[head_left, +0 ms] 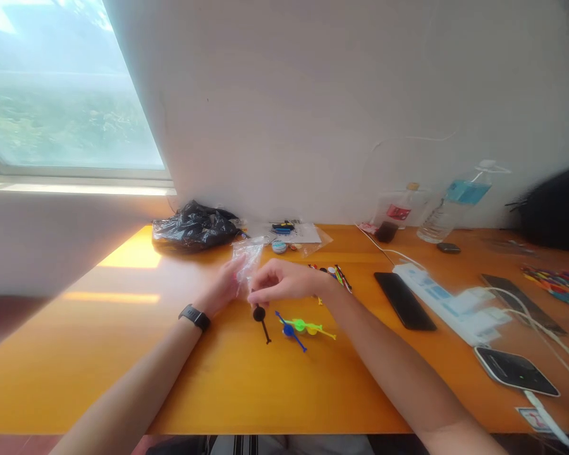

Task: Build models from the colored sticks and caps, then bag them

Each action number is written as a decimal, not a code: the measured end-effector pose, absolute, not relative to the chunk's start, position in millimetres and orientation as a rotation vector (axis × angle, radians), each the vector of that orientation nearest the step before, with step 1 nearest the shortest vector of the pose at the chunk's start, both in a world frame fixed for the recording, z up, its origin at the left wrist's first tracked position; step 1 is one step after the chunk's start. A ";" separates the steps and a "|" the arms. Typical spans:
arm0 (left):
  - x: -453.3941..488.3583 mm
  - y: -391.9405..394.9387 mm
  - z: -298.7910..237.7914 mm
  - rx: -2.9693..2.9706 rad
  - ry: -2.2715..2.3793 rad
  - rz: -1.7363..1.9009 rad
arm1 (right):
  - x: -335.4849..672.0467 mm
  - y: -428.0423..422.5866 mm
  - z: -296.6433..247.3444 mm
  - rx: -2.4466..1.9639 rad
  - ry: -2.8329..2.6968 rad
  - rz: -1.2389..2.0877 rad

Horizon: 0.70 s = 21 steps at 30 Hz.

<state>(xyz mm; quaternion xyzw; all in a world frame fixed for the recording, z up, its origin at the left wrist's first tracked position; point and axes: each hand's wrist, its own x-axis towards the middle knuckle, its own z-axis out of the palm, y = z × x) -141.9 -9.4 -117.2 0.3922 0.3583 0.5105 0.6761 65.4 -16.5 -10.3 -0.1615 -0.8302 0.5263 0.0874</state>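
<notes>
One black disc-and-rod piece (259, 314), pinched in the right hand (282, 281) above the table (208, 392); long axis slants toward the near edge, low end rightward. One clear bag (249, 251) just beyond, toward the far edge, gripped by the nearer left hand (225, 282). Nearer the near edge, overlapping: one blue piece (289, 330), one green piece (300, 325), one yellow piece (326, 333).

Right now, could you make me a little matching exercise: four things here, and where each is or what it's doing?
1. Left hand
2. Blue piece
3. Right hand
4. Black phone

A. pinching a black piece
B. beside the white power strip
C. holding a clear plastic bag
D. by a bright green piece

Pairs: 1-C, 2-D, 3-A, 4-B
</notes>
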 end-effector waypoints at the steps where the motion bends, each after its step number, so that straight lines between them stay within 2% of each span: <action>1: -140.5 -9.9 -116.2 0.874 0.814 1.129 | 68.2 -15.4 -7.3 -0.525 -2.407 1.530; 13: -124.3 -20.0 -119.9 1.031 0.833 1.100 | 92.4 20.3 -10.5 -0.938 -2.030 0.721; 21: -122.3 -24.6 -117.7 1.169 0.840 1.081 | 99.7 20.6 -5.0 -1.034 -2.062 0.465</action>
